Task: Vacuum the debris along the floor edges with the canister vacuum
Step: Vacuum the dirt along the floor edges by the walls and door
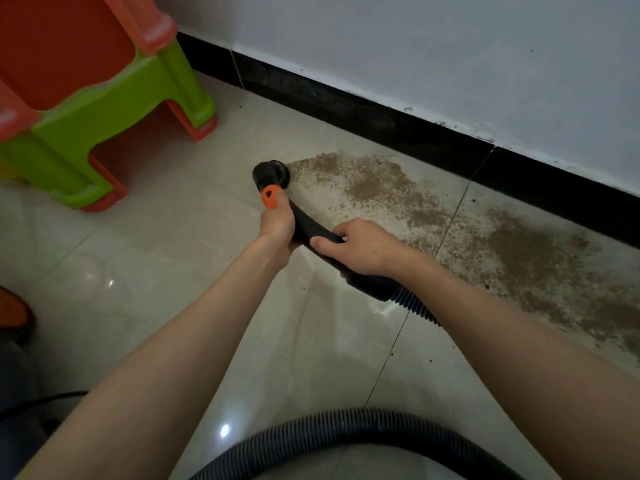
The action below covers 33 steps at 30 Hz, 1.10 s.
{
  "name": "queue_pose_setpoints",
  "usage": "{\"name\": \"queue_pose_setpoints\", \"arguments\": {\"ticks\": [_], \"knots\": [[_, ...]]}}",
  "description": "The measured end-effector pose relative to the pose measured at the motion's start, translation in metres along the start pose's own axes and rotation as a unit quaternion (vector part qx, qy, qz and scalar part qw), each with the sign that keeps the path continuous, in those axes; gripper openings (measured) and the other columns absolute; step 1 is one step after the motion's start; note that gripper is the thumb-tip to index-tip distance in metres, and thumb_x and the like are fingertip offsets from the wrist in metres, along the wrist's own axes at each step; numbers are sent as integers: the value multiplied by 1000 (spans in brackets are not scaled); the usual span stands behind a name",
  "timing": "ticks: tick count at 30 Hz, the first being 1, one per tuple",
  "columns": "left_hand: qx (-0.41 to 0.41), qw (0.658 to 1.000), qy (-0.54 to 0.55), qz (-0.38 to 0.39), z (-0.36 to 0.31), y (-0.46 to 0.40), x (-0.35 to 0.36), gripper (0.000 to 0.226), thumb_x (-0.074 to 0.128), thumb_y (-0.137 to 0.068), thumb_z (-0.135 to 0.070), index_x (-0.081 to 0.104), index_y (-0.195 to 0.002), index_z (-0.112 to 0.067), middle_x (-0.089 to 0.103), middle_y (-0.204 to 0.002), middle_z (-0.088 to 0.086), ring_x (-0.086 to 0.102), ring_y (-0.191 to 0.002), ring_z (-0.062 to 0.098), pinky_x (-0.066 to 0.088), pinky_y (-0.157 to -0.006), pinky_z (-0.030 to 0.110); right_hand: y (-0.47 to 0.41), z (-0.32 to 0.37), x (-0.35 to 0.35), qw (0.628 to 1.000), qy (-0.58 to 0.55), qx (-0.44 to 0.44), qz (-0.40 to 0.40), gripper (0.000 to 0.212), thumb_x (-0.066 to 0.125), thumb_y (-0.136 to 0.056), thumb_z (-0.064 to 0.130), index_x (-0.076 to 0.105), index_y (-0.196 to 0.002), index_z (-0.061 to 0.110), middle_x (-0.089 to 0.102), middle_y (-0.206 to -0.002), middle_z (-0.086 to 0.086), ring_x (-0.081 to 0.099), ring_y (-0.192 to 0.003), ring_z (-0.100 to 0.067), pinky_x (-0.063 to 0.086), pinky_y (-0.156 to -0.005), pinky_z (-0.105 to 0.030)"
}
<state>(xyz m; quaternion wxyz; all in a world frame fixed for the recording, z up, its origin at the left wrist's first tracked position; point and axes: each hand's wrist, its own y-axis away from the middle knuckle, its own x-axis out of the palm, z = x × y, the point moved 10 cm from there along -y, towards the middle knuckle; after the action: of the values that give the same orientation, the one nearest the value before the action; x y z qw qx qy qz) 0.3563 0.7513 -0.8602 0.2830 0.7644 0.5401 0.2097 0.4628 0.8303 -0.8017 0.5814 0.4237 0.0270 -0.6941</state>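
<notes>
Gripping the black vacuum handle, the left hand curls its fingers near the orange button, while the right hand wraps it further back, by the ribbed hose. The round nozzle sits on the tiled floor at the edge of brown debris lying along the black baseboard. A green and orange plastic stool stands well to the left.

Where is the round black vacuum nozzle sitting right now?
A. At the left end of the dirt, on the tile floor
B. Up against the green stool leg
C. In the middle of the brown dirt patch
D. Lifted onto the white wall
A: the nozzle rests on the tile at the left tip of the brown debris, which spreads rightward along the black baseboard.
</notes>
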Motion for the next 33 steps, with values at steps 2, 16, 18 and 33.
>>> {"name": "queue_pose_setpoints", "arguments": {"ticks": [2,16,18,33], "knots": [[3,1000,-7,7,-3,-6,11,36,32,-102,-43,41,-111,-9,53,-86,5,55,-77,18,48,-63,31,-4,-7,-6,1000,-7,3,-12,47,50,-93,57,65,-86,13,71,-75,-8,70,-73,-25,57,-80,-44],[18,994,-89,67,-3,-14,95,57,31,-99,-50,38,-137,-8,54,-119,11,56,-105,25,50,-80,35,2,-65,-45,995,-54,45,-77,51,48,-93,57,65,-88,10,70,-77,-9,68,-73,-27,54,-73,-41],[22,991,-98,85,-3,-10,112,55,30,-100,-48,38,-138,-10,54,-121,11,56,-107,26,51,-85,38,7,-75,-53,993,-66,56,-84,52,48,-94,57,66,-89,8,71,-78,-11,69,-74,-29,55,-75,-42],[39,983,-125,130,8,4,171,49,31,-101,-46,43,-130,-8,56,-100,5,57,-102,25,51,-91,39,25,-118,-77,985,-55,98,-128,48,46,-93,58,59,-77,15,67,-71,-6,66,-69,-26,53,-67,-38]]}}
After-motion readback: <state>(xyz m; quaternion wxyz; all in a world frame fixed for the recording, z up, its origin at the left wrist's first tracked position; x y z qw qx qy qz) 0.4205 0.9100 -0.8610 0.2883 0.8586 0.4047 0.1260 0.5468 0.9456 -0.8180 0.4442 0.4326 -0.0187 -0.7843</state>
